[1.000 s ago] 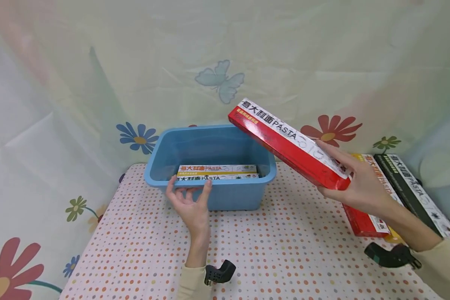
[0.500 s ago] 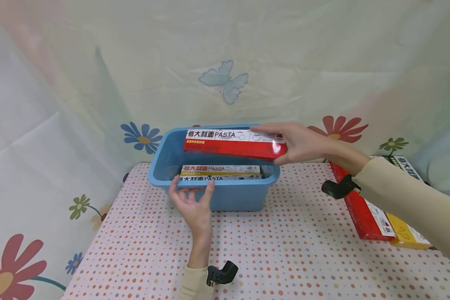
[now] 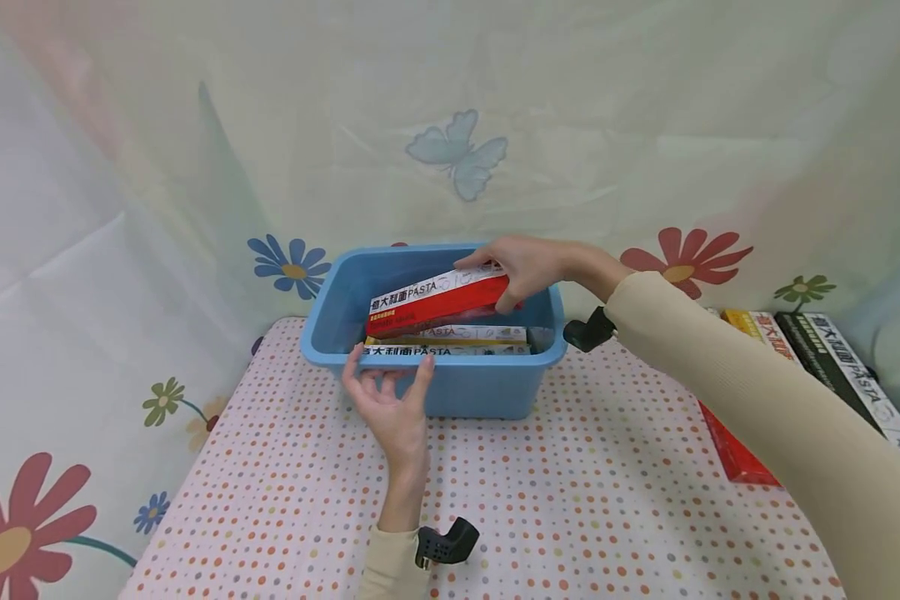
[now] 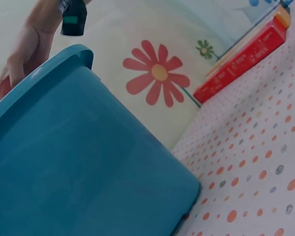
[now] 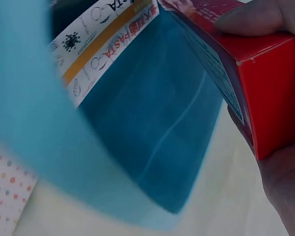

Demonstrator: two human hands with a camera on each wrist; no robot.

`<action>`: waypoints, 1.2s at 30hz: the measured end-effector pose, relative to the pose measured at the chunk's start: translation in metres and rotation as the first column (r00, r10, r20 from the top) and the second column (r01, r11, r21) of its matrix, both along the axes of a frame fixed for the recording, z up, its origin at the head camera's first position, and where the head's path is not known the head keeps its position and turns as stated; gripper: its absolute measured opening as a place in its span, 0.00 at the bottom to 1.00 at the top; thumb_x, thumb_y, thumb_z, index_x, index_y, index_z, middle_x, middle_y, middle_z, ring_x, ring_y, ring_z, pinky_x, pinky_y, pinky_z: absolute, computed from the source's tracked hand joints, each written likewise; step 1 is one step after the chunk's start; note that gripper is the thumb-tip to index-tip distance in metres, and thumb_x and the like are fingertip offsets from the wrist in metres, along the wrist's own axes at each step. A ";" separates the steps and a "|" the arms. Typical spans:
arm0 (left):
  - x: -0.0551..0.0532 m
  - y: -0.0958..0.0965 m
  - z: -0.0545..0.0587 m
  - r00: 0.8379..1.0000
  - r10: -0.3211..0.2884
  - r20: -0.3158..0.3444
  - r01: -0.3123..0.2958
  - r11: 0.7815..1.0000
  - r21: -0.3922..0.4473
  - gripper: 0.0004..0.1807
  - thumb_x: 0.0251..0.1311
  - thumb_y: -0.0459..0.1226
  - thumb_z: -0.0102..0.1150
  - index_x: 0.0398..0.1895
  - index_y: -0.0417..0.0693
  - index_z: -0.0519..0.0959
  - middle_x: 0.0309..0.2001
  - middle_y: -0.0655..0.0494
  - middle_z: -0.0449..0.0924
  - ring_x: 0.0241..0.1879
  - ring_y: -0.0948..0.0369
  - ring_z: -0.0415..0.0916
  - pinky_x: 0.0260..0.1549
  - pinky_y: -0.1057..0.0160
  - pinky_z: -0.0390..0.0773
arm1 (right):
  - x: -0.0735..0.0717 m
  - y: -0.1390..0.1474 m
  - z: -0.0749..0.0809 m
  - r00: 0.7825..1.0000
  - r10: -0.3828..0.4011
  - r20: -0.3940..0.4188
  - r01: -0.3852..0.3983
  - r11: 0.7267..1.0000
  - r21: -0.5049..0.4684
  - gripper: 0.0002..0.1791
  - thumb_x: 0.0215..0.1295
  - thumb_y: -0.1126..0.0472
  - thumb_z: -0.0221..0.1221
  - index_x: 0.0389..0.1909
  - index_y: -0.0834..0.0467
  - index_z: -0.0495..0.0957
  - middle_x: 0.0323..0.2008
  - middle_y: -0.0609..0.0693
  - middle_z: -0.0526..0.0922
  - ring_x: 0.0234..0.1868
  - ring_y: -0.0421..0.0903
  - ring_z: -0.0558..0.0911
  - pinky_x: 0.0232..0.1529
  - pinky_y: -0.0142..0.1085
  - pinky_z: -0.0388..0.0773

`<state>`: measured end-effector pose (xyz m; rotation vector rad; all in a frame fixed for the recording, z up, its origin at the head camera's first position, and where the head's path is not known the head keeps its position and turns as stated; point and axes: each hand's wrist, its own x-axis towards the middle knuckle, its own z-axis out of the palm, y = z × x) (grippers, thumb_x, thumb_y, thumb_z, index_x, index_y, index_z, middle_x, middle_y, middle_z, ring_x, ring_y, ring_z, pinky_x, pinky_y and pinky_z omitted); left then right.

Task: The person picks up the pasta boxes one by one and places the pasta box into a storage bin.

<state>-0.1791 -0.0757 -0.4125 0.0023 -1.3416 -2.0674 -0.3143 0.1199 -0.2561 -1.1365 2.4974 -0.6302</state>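
My right hand (image 3: pixel 531 263) grips the right end of a red and white pasta box (image 3: pixel 435 305), thumb on the near side and fingers on the far side. The box slants inside the blue plastic tub (image 3: pixel 480 393), its left end lower than its right. In the right wrist view, the red end of the pasta box (image 5: pixel 278 93) shows between thumb and fingers. My left hand (image 3: pixel 392 421) holds the tub's front rim, fingertips and thumb over the edge. Two pasta boxes lie in the tub by the front wall, a yellow-banded one (image 3: pixel 487 333) and another white-topped one (image 3: pixel 480 350).
To the right on the dotted tablecloth (image 3: pixel 540 508) lie a red box (image 3: pixel 738 454), a yellow one (image 3: pixel 742 321) and a black and white one (image 3: pixel 825 358), partly behind my right sleeve. A flowered curtain (image 3: pixel 600 150) hangs behind the tub.
My right hand has carried the red pasta box leftward from the table's right side, over the rim and down into the tub. My left hand has stayed on the front rim.
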 end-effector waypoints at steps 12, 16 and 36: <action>0.004 -0.001 0.003 1.000 0.005 0.000 -0.005 1.000 -0.003 0.49 0.55 0.25 0.75 0.75 0.47 0.56 0.59 0.44 0.73 0.46 0.52 0.77 0.47 0.59 0.86 | -0.022 -0.016 -0.016 0.981 -0.074 0.179 0.076 0.997 -0.008 0.46 0.53 0.69 0.67 0.77 0.64 0.66 0.69 0.60 0.75 0.54 0.55 0.75 0.41 0.38 0.80; 0.007 0.001 0.003 1.000 0.000 0.010 0.000 1.000 0.010 0.49 0.54 0.25 0.76 0.75 0.47 0.56 0.58 0.45 0.73 0.45 0.52 0.77 0.48 0.56 0.86 | -0.029 -0.008 -0.023 0.970 -0.083 0.227 0.088 0.996 -0.011 0.47 0.52 0.70 0.67 0.77 0.63 0.66 0.68 0.60 0.75 0.55 0.55 0.74 0.40 0.38 0.80; 0.013 0.002 0.005 1.000 -0.015 -0.002 0.015 1.000 0.020 0.49 0.55 0.23 0.74 0.76 0.47 0.56 0.62 0.44 0.71 0.46 0.53 0.77 0.48 0.56 0.87 | -0.040 0.001 -0.035 0.948 -0.138 0.287 0.132 0.990 0.038 0.47 0.57 0.68 0.72 0.78 0.60 0.65 0.70 0.61 0.72 0.62 0.57 0.72 0.47 0.39 0.83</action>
